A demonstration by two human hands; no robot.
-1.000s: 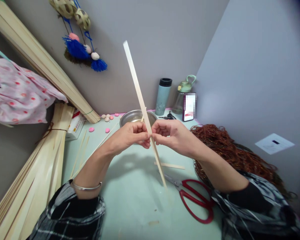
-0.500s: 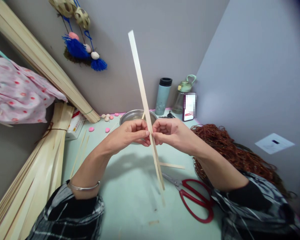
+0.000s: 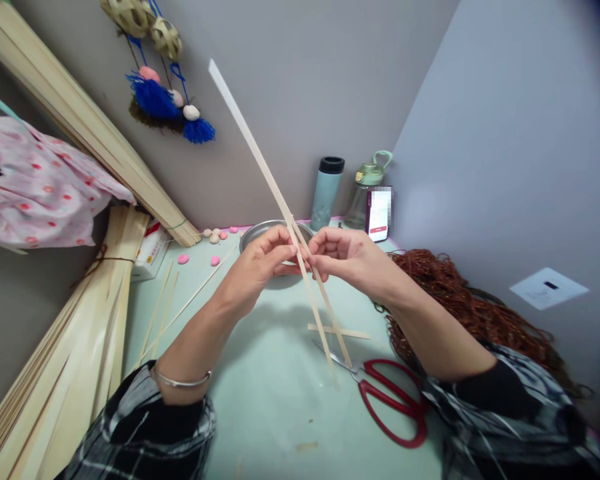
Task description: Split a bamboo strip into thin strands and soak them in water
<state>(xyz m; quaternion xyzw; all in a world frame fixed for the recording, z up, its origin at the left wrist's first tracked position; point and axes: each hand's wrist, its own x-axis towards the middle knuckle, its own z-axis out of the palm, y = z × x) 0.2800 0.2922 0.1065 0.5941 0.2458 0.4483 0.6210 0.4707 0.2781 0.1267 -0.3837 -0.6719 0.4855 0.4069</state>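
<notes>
Between my two hands is a long pale wooden strip, split lengthwise from its lower end to just above my fingers. The upper part is whole and leans to the upper left. My left hand pinches the left half between thumb and fingers. My right hand pinches the right half, pulled slightly apart from the other. Both split tails hang down over the table, their ends near the blades of red-handled scissors. A short strip lies on the table behind the tails.
Behind my hands stands a metal bowl, with a blue tumbler, a green-lidded bottle and a phone farther right. Brown cord is heaped at right. Bundled wooden strips lean at left; thin slivers lie nearby.
The strip's upper end has tilted to the left. Its two lower halves have spread farther apart, and the split now shows above my fingers. My right hand has shifted slightly right.
</notes>
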